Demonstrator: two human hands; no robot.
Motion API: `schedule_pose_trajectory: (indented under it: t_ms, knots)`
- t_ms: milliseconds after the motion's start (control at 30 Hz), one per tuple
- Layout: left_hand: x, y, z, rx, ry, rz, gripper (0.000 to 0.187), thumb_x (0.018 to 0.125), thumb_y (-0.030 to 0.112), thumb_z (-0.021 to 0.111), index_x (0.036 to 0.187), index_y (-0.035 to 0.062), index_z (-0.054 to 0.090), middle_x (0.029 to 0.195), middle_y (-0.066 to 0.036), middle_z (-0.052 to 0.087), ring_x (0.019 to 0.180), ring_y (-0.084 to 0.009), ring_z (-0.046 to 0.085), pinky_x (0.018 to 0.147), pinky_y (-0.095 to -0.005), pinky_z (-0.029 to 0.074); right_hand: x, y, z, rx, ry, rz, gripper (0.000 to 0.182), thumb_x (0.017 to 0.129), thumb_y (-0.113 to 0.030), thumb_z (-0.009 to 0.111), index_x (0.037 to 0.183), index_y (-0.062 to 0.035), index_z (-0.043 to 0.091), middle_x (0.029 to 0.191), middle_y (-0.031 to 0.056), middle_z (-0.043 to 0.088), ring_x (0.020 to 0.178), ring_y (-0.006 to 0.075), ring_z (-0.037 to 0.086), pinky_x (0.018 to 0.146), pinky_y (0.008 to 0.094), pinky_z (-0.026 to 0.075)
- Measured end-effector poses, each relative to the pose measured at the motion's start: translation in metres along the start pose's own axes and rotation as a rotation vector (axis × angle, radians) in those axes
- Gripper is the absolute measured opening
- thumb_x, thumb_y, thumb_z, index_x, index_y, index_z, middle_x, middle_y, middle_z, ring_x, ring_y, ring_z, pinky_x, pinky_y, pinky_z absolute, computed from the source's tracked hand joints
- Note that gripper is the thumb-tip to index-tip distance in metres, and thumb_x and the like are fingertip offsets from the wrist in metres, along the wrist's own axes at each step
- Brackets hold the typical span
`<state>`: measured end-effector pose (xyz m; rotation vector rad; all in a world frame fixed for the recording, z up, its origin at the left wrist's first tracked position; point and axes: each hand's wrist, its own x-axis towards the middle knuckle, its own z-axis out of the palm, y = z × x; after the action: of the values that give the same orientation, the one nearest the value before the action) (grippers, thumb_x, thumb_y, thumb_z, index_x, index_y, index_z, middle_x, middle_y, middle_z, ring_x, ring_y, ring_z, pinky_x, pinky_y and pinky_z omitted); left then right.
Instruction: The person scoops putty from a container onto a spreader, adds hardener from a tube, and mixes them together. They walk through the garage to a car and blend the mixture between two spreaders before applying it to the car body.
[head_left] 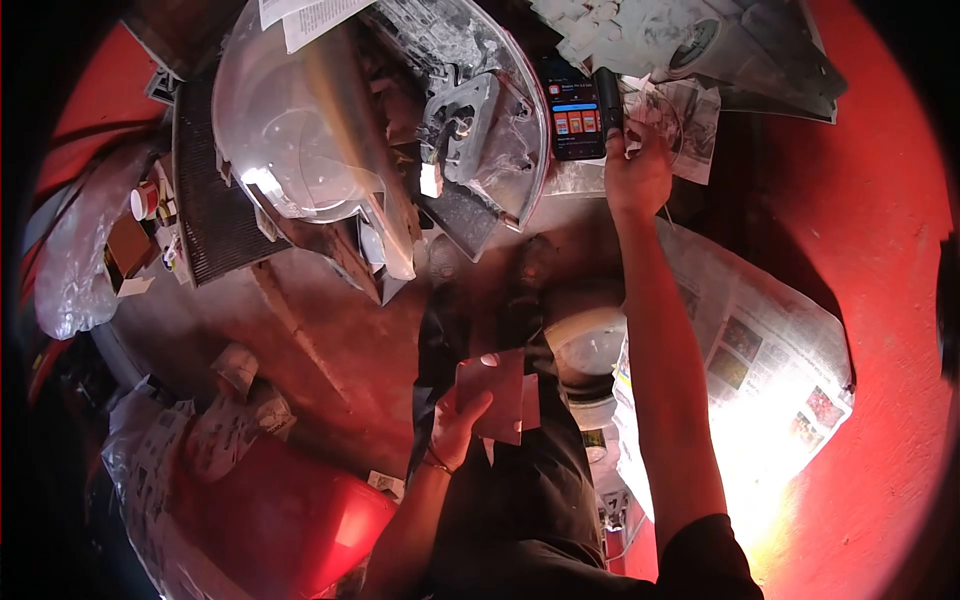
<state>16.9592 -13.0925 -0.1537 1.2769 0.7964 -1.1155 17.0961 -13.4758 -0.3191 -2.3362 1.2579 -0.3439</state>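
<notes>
My left hand (458,428) is closed on a few reddish-brown sheets (489,398), which look like sandpaper, held in front of my dark trousers. My right arm reaches forward. My right hand (640,178) is closed at the lower end of a short black stick-shaped object (606,98), whose exact kind I cannot make out. Just left of that object lies a phone (575,120) with its screen lit. Printed paper (695,125) lies beside and under the right hand, and a thin cable runs near it.
A clear headlight lens (285,130) and a dusty headlight housing (480,130) lie ahead. Newspaper covers a bulky thing (745,350) at right, brightly lit. At lower left is a glossy red panel (290,510) with paper on it. A plastic bag (80,250) lies far left.
</notes>
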Motion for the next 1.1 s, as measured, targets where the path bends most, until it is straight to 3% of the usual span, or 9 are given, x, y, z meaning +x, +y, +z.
schedule_pose_trajectory:
  t_ms: [533,633,767,867,933,967,1000,1033,1100]
  knots:
    - [-0.001,0.012,0.002,0.032,0.014,0.043,0.040,0.097,0.012,0.075,0.135,0.0037,0.066,0.122,0.000,0.071,0.113,-0.0089,0.062,0.100,-0.0298,0.049,0.019,0.005,0.021,0.037,0.077,-0.015,0.034,0.084,-0.037,0.083,0.110,-0.0154,0.075,0.110,0.0083,0.073,0.096,0.0349,0.072,0.079,0.0486,0.058]
    - [-0.003,0.018,0.004,0.023,-0.006,0.043,0.046,0.097,0.012,0.075,0.141,0.0043,0.062,0.125,0.000,0.070,0.116,-0.0096,0.061,0.102,-0.0303,0.048,0.009,-0.004,0.006,-0.005,0.137,-0.050,0.036,0.085,-0.038,0.082,0.109,-0.0128,0.075,0.108,0.0085,0.073,0.094,0.0341,0.072,0.078,0.0471,0.058]
    - [-0.006,0.026,0.006,0.000,0.015,0.061,0.036,0.095,0.010,0.076,0.130,0.0067,0.068,0.120,-0.001,0.071,0.108,-0.0117,0.067,0.097,-0.0306,0.052,-0.044,-0.007,-0.039,0.168,0.086,-0.022,0.031,0.092,-0.034,0.078,0.110,-0.0086,0.075,0.103,0.0092,0.072,0.087,0.0293,0.071,0.078,0.0420,0.057]
    - [-0.012,0.041,0.013,-0.059,-0.012,0.115,0.033,0.096,0.008,0.074,0.128,0.0048,0.068,0.118,-0.002,0.072,0.107,-0.0114,0.067,0.095,-0.0303,0.052,-0.139,0.000,-0.097,0.485,-0.134,0.227,0.028,0.101,-0.029,0.071,0.115,-0.0045,0.074,0.102,0.0076,0.074,0.089,0.0140,0.067,0.081,0.0309,0.053]
    - [-0.014,0.052,0.016,-0.073,-0.054,0.165,0.027,0.098,0.007,0.072,0.125,0.0033,0.068,0.119,-0.002,0.071,0.108,-0.0100,0.066,0.095,-0.0294,0.051,-0.209,-0.002,-0.141,0.757,-0.383,0.609,0.027,0.104,-0.021,0.067,0.123,-0.0010,0.071,0.099,0.0036,0.070,0.090,0.0129,0.064,0.083,0.0292,0.052]
    - [-0.018,0.063,0.024,-0.085,-0.071,0.191,0.027,0.098,0.007,0.072,0.124,0.0035,0.068,0.119,-0.002,0.072,0.108,-0.0101,0.066,0.095,-0.0294,0.052,-0.245,-0.003,-0.160,0.739,-0.501,0.550,0.034,0.107,-0.027,0.063,0.130,-0.0011,0.066,0.101,0.0028,0.067,0.090,0.0138,0.064,0.085,0.0291,0.051]
    - [-0.022,0.073,0.034,-0.093,-0.092,0.216,0.027,0.098,0.006,0.072,0.124,0.0036,0.068,0.118,-0.002,0.072,0.108,-0.0103,0.066,0.095,-0.0295,0.052,-0.281,-0.009,-0.171,1.234,-0.481,0.987,0.043,0.108,-0.035,0.061,0.135,-0.0019,0.062,0.105,0.0046,0.066,0.091,0.0170,0.065,0.088,0.0305,0.051]
    - [-0.028,0.082,0.043,-0.095,-0.118,0.239,0.027,0.098,0.005,0.072,0.124,0.0038,0.069,0.118,-0.002,0.072,0.108,-0.0104,0.067,0.094,-0.0296,0.052,-0.307,-0.030,-0.181,1.499,-0.364,1.133,0.048,0.106,-0.042,0.061,0.136,-0.0036,0.062,0.109,0.0067,0.067,0.091,0.0184,0.064,0.088,0.0300,0.051]
    - [-0.041,0.095,0.056,-0.025,-0.159,0.238,0.032,0.098,0.006,0.071,0.130,0.0027,0.066,0.121,-0.003,0.071,0.111,-0.0112,0.066,0.097,-0.0301,0.051,-0.331,-0.075,-0.210,1.855,-0.250,1.178,0.046,0.104,-0.036,0.065,0.136,-0.0029,0.062,0.113,0.0077,0.068,0.095,0.0195,0.065,0.092,0.0333,0.052]
